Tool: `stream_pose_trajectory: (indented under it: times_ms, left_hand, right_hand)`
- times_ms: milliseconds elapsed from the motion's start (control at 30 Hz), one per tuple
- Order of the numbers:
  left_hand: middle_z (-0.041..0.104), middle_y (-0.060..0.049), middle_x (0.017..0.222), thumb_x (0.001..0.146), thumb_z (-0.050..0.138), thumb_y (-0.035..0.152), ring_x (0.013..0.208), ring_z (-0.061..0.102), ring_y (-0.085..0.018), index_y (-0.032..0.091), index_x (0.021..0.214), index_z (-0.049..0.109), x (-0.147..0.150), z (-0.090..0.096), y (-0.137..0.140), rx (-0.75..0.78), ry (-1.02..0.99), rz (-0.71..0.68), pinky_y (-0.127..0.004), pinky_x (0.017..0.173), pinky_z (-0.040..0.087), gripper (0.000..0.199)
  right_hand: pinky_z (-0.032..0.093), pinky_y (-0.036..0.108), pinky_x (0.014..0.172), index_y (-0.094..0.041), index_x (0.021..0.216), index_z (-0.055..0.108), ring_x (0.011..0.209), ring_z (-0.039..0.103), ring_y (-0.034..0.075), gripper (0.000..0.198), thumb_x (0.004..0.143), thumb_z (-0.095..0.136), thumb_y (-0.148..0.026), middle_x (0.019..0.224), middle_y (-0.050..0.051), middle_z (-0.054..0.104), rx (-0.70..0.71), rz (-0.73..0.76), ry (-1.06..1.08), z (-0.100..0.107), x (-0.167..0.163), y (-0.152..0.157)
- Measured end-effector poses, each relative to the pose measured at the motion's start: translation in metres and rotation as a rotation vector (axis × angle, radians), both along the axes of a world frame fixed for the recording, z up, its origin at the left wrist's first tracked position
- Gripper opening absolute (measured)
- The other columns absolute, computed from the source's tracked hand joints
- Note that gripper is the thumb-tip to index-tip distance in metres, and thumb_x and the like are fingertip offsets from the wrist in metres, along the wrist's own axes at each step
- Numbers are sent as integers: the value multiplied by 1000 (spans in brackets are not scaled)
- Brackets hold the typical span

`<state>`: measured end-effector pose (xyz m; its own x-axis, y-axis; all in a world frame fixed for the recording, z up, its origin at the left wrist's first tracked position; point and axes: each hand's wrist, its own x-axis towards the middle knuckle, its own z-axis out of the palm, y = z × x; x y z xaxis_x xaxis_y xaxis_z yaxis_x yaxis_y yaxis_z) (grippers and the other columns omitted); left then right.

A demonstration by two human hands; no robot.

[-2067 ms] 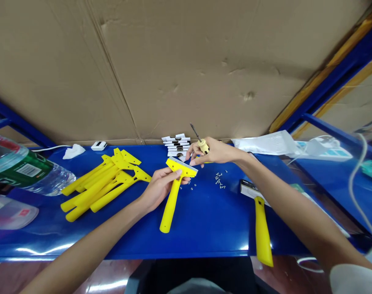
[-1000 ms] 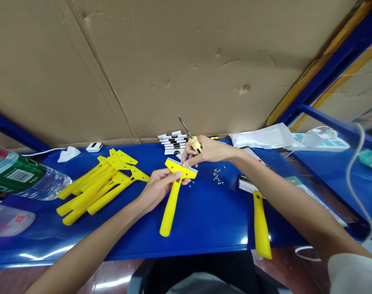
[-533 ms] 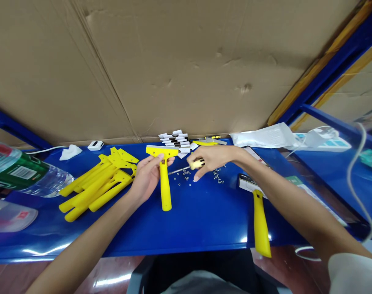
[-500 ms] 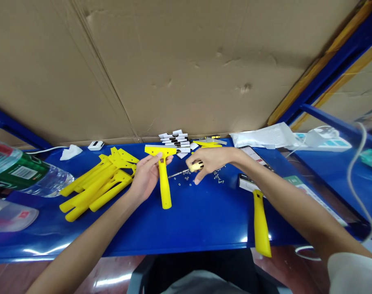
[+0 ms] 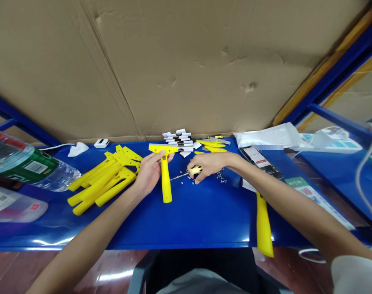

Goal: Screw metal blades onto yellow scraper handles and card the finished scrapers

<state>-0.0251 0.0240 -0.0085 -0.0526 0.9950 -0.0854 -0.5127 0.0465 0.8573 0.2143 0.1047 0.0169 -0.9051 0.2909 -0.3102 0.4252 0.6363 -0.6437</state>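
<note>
Scraper (image 5: 167,179) sits in the left hand (image 5: 149,171), grip closed at the neck; whether it touches the counter (image 5: 201,228) cannot be determined. Some of that hand's fingers are hidden behind it. Right hand (image 5: 209,163) has its grip closed around a screwdriver (image 5: 195,170), handle partly covered; tip contact with the scraper is unclear. Metal pieces (image 5: 182,183), too small to identify, lie nearby. Bottle (image 5: 29,163) is cut off at left; right forearm (image 5: 284,200) obscures a yellow handle's (image 5: 264,228) upper end.

one green-labelled bottle (image 5: 29,165); right of it, at least four piled scrapers (image 5: 105,177), one held scraper (image 5: 166,181), two screwdrivers (image 5: 195,170), one phone (image 5: 261,161) (screws (image 5: 221,176) too small to count).
</note>
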Motion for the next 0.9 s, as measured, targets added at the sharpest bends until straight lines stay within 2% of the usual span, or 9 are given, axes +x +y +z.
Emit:
stream_pose_trajectory:
  times_ms: [233,367,433,533,633,767,900]
  left_hand:
    - [81,-17,110,91,79,17,109,78,-26,8,97,79,-2,1,2,0,31,-11,-39,110,59,11]
    - [81,-16,106,91,80,18,106,78,-26,9,94,79,-2,0,3,-18,16,-11,-40,110,59,9]
    - [81,-16,106,91,80,17,105,78,-26,9,93,79,-1,0,2,-27,22,-30,-41,108,59,9]
    - [82,-16,105,89,82,17,100,79,-25,9,91,80,2,0,-2,-33,39,-85,-39,105,61,9]
    - [82,-17,101,89,83,19,93,79,-23,7,94,82,7,1,-7,-32,60,-173,-36,100,61,14]
    - [82,-17,102,88,85,23,91,79,-23,7,98,84,13,0,-15,-17,68,-254,-34,96,61,19]
    - [82,-18,106,86,87,23,95,80,-26,8,95,84,14,0,-18,-28,66,-269,-39,101,61,18]
  right_hand:
    - [47,27,77,-15,98,80,87,69,17,18,87,79,-30,97,4,79,-86,19,30,-3,-3,0]
    - [44,26,69,-15,97,80,77,66,16,25,88,79,-38,91,3,78,-61,4,-56,11,2,-2]
    - [43,26,68,-16,97,81,76,64,15,29,89,78,-44,90,3,78,-24,-15,-8,23,8,-4]
    - [41,26,66,-17,97,81,72,61,14,35,89,78,-51,86,2,76,43,-164,180,42,14,-9]
    - [36,27,62,-17,97,80,67,53,13,35,89,77,-51,80,0,70,85,-355,359,49,10,-18]
    - [33,28,61,-16,96,81,67,49,13,30,90,74,-45,77,0,67,169,-429,457,41,-6,-26]
    - [30,28,58,-16,88,79,61,44,12,24,89,73,-39,68,-3,61,180,-453,417,31,-16,-28]
